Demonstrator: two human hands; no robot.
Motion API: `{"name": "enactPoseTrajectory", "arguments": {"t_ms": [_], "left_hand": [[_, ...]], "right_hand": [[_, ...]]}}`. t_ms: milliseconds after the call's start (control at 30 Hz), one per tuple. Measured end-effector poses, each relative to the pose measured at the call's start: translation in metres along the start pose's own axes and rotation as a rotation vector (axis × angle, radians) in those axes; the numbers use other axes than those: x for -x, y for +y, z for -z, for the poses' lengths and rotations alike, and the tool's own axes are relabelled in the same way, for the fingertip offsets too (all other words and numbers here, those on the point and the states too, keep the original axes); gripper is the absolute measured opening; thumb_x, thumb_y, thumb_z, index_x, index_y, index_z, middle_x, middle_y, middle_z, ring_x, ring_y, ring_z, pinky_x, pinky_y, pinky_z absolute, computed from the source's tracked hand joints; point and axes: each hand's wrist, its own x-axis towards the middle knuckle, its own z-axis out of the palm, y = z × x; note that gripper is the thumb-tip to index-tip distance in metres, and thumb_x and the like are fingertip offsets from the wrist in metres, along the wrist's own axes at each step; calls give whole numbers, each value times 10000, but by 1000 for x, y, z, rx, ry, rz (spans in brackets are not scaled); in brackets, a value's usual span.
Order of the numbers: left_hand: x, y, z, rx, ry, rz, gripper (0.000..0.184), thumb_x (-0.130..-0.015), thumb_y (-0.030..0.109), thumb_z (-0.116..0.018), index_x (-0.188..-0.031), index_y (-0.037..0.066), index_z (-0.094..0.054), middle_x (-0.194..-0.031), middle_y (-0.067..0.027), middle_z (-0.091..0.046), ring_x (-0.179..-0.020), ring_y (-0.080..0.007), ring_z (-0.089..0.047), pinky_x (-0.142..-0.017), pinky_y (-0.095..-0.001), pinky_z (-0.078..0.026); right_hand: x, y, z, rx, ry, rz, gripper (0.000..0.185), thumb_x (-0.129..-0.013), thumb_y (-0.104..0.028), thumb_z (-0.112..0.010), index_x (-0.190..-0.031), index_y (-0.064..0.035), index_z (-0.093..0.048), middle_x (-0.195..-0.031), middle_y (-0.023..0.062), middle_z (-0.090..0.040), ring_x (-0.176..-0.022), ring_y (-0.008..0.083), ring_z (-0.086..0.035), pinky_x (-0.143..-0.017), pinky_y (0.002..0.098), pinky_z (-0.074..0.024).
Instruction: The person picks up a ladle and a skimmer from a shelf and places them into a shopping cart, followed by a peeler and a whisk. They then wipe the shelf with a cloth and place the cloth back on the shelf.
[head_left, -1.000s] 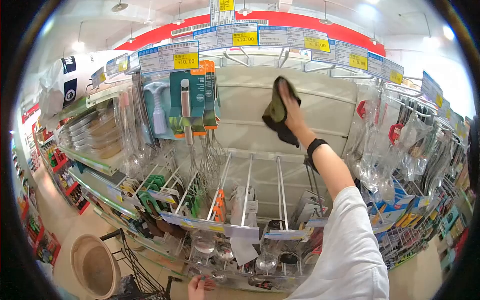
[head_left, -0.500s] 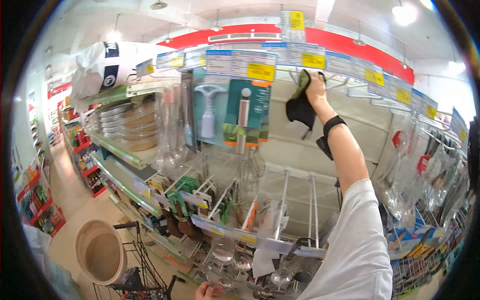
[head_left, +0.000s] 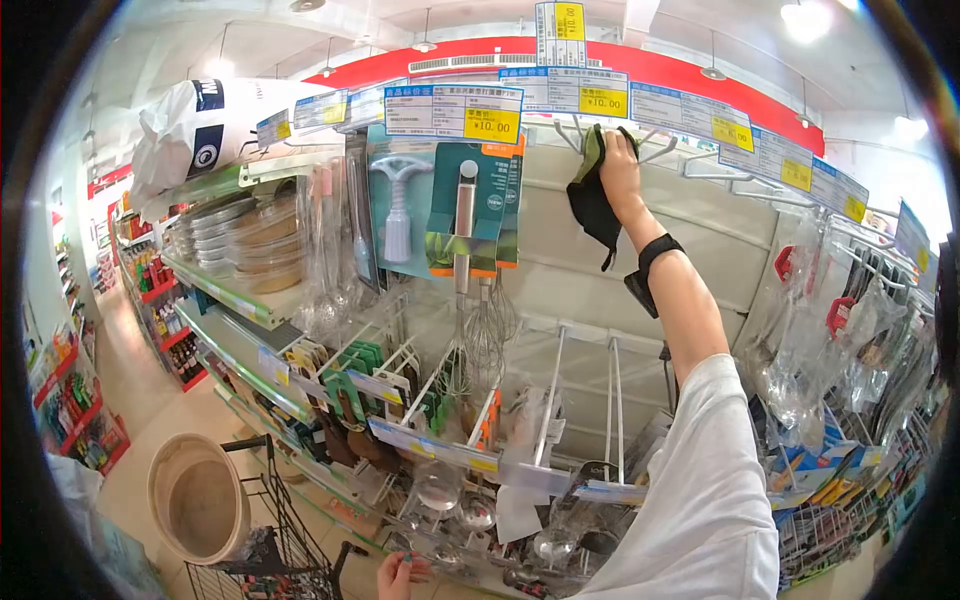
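Note:
My right hand (head_left: 621, 178) is raised to the upper pegs of the display rack, its fingers closed round a black cloth with green edges (head_left: 597, 205). The cloth hangs down beside the hand, close to the white metal hooks (head_left: 655, 150). A black band (head_left: 655, 262) circles my right wrist. Low at the bottom edge, my left hand (head_left: 396, 577) shows only in part, its thumb and fingers apart. Near it hang packaged metal ladles (head_left: 440, 488). Left of the cloth hang a carded whisk (head_left: 463, 225) and a pale purple T-shaped tool (head_left: 397, 215) on a teal card.
Price labels (head_left: 455, 112) run along the top rail. Long white pegs (head_left: 615, 410) stick out lower down. A shopping cart (head_left: 285, 530) with a beige bucket (head_left: 200, 497) stands at lower left. Bagged utensils (head_left: 800, 360) hang at right, and stacked round pans (head_left: 255, 245) sit on the left shelf.
The whole view has shifted slightly, and the labels are now sharper. My right hand still grips the cloth at the upper hooks. My left hand stays low at the bottom edge.

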Motion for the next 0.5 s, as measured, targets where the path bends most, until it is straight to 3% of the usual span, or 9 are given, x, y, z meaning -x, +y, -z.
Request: {"name": "enactPoseTrajectory", "arguments": {"t_ms": [100, 200, 300, 367, 433, 467, 500], "left_hand": [[2, 7, -3, -17, 0, -14, 287, -863, 236, -460, -1009, 0, -533, -840, -105, -584, -718, -196, -579, -634, -314, -463], [3, 18, -5, -59, -7, -10, 290, -863, 238, -461, -1013, 0, -532, -839, -106, -582, -736, -198, -575, -639, -311, -460], [-1, 7, -2, -63, -34, -22, 301, -860, 242, -464, -1018, -6, -529, -841, -113, -585, -738, -205, -578, -641, -310, -461], [-5, 1, -5, -53, -55, -37, 309, -858, 245, -467, -1022, -11, -526, -840, -119, -588, -729, -211, -583, -639, -311, -463], [-5, -1, -9, -52, -92, 3, 313, -854, 239, -470, -1020, -20, -526, -826, -128, -598, -706, -215, -593, -624, -313, -470], [-5, -1, -11, -56, -99, 7, 313, -854, 239, -470, -1020, -20, -526, -826, -128, -598, -706, -215, -593, -624, -313, -470], [-5, -1, -13, -43, -121, 7, 309, -854, 233, -469, -1019, -23, -526, -817, -128, -601, -698, -214, -596, -614, -313, -473]], "right_hand": [[-1, 4, 3, 78, 61, 191, 325, -710, 29, -456, -1030, -27, -471, -986, 105, -495, -976, 261, -497, -728, 308, -473], [7, -10, 22, -16, 68, 143, 303, -694, 79, -440, -982, -4, -479, -1007, 113, -485, -985, 292, -468, -801, 358, -424], [22, -30, 75, -231, -76, 164, 252, -715, 21, -457, -958, -36, -489, -1022, 93, -464, -1006, 274, -461, -747, 327, -462], [41, -35, 86, -249, -106, 98, 213, -721, -4, -479, -930, -42, -489, -1027, 97, -456, -977, 288, -475, -731, 342, -459], [62, -35, 83, -320, -336, -207, 216, -730, -50, -521, -944, -51, -491, -1037, 107, -470, -945, 278, -498, -720, 338, -456], [72, -33, 73, -314, -339, -212, 216, -730, -50, -521, -944, -51, -491, -1037, 107, -470, -945, 278, -498, -720, 338, -456], [82, -34, 62, -459, -363, -482, 210, -759, -110, -516, -962, -61, -490, -1037, 102, -485, -932, 256, -508, -723, 334, -454]]}}
